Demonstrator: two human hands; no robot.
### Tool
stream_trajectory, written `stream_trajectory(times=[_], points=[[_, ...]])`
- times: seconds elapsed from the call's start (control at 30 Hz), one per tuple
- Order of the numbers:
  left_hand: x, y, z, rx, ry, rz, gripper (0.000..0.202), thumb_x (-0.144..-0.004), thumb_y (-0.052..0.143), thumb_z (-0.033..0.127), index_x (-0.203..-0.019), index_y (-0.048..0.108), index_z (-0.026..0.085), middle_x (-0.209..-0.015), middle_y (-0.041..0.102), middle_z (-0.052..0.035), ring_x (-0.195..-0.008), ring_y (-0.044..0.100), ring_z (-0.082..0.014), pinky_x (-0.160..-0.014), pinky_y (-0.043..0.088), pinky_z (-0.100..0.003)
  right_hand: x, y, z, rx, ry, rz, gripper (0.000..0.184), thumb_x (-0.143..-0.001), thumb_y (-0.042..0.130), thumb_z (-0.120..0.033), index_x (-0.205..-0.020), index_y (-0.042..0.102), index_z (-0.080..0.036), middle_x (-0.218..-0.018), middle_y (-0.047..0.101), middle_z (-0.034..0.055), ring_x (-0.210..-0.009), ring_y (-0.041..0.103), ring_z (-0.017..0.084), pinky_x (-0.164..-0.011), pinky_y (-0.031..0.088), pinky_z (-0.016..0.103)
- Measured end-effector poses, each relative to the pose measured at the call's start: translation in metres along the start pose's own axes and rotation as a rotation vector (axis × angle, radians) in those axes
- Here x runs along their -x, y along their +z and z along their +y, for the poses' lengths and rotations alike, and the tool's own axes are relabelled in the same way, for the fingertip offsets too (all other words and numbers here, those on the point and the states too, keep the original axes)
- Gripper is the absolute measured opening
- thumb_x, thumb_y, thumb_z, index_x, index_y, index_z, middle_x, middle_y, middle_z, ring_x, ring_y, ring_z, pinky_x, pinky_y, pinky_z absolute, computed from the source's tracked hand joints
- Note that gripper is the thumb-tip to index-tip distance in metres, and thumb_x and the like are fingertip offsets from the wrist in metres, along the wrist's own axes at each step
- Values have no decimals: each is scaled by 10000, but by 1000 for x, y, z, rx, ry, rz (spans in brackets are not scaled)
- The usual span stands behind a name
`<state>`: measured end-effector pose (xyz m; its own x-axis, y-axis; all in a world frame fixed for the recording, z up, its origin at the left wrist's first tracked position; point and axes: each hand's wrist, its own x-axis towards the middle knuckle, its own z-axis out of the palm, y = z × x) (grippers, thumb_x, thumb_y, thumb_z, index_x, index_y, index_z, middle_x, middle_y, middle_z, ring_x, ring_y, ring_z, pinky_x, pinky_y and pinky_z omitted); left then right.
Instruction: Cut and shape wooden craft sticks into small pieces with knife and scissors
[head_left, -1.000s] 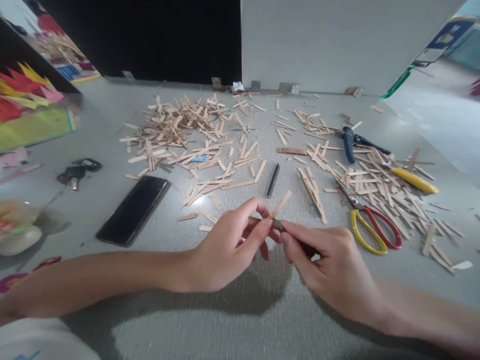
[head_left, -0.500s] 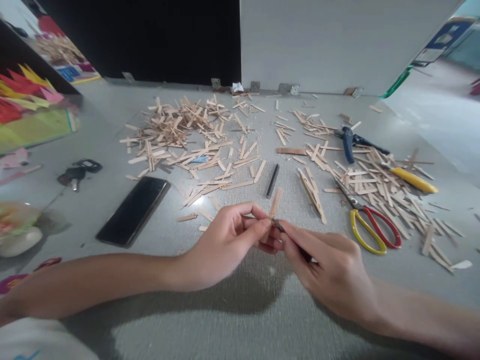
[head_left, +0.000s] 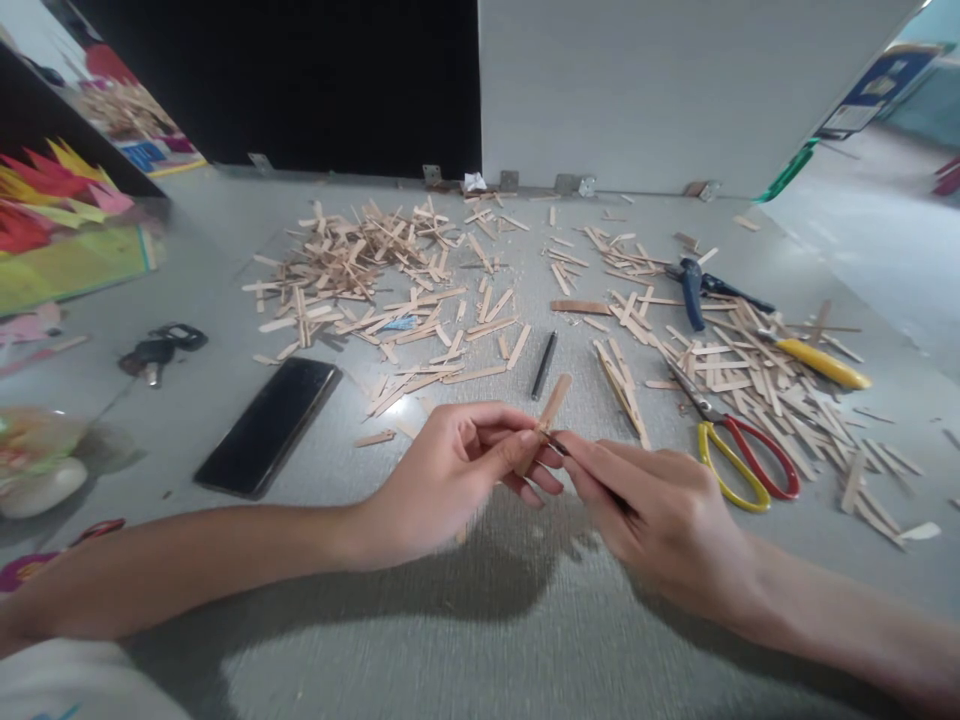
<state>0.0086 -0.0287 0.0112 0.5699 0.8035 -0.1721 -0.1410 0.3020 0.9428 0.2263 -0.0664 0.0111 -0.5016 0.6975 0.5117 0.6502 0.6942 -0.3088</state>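
My left hand (head_left: 469, 470) pinches a wooden craft stick (head_left: 556, 398) between thumb and fingers, and the rounded end points up and away from me. My right hand (head_left: 660, 510) is closed around a slim dark tool (head_left: 556, 444). Its tip meets the stick beside my left thumb; most of the tool is hidden in my fingers, so its exact kind is unclear. Both hands are held above the grey table (head_left: 360, 660), casting a shadow. Just beyond them lie a black pen-like rod (head_left: 545, 365) and a pair of wooden tweezers-like strips (head_left: 621, 390).
A big pile of craft sticks (head_left: 360, 250) lies at the back left, with more cut sticks (head_left: 757, 380) on the right. Scissors (head_left: 731, 450), blue-handled pliers (head_left: 694, 290) and a yellow-handled tool (head_left: 825, 362) lie there. Left are a phone (head_left: 268, 428) and keys (head_left: 154, 355). A black-and-white panel (head_left: 600, 90) stands behind.
The stick has tilted a little to the right in my left hand, and my left fingers have opened slightly underneath. My right hand's tool stays at the stick.
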Motion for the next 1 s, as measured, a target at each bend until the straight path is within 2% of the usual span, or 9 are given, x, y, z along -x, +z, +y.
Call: stream_trajectory(times=[0.1, 0.27, 0.33, 0.43, 0.57, 0.67, 0.77, 0.87, 1.0], points=[[-1, -1, 3, -41, 15, -7, 335, -984, 821, 477, -962, 779, 145, -824, 774, -49, -719, 738, -157, -676, 626, -269, -2, -2, 4, 56, -47, 1, 303, -1125, 466, -98, -1132, 768, -83, -640, 668, -1, -486, 581, 123, -461, 416, 266], [-5, -2, 3, -88, 12, 26, 317, -989, 777, 466, -943, 724, 157, -817, 713, -22, -666, 661, -128, -631, 553, -253, -2, 1, 5, 125, -56, 23, 285, -1103, 493, -82, -1162, 771, -108, -648, 683, -6, -497, 586, 124, -468, 402, 282], [-7, -3, 2, -140, 4, 55, 283, -1008, 722, 440, -940, 688, 168, -761, 639, 15, -615, 590, -109, -600, 506, -242, -3, 1, 4, 75, 24, 89, 263, -1098, 520, -102, -1170, 770, -141, -693, 734, 3, -518, 612, 121, -490, 432, 269], [-8, -4, 0, -255, -12, 93, 236, -1036, 618, 408, -963, 653, 187, -672, 482, 68, -548, 444, -95, -521, 392, -214, -7, 1, 4, -86, 283, 154, 198, -1079, 578, -175, -1159, 759, -181, -713, 753, -12, -516, 623, 114, -513, 468, 248], [-7, -4, 0, -404, -9, 108, 216, -1058, 525, 374, -964, 622, 206, -644, 401, 79, -544, 378, -109, -491, 314, -210, -14, 1, 6, -337, 573, 96, 213, -1003, 713, -335, -1141, 745, -176, -662, 725, -27, -489, 584, 118, -478, 437, 240], [-5, -5, 1, -442, 5, 74, 248, -1076, 506, 396, -937, 599, 213, -654, 422, 71, -553, 397, -112, -502, 328, -214, -15, 3, 7, -497, 619, 19, 174, -992, 713, -349, -983, 744, -178, -707, 783, 22, -542, 626, 128, -503, 451, 235], [-4, -7, -1, -482, 35, 38, 329, -1099, 522, 469, -907, 589, 211, -684, 476, 55, -564, 434, -109, -510, 350, -216, -15, 4, 4, -564, 618, -3, 192, -996, 688, -319, -859, 709, -186, -707, 796, 42, -538, 600, 119, -506, 442, 230], [-4, -9, -2, -545, 65, 42, 360, -1114, 519, 494, -913, 600, 206, -709, 526, 42, -573, 467, -110, -510, 355, -219, -16, 1, 2, -629, 657, -16, 188, -981, 697, -315, -844, 693, -187, -681, 783, 35, -478, 532, 99, -449, 407, 216], [-4, -8, -1, -624, 135, 42, 305, -1118, 479, 408, -938, 611, 200, -686, 525, 52, -554, 441, -106, -508, 315, -228, -21, -4, 0, -762, 746, -48, 204, -962, 717, -360, -860, 688, -185, -688, 776, 32, -389, 454, 70, -347, 350, 188]])
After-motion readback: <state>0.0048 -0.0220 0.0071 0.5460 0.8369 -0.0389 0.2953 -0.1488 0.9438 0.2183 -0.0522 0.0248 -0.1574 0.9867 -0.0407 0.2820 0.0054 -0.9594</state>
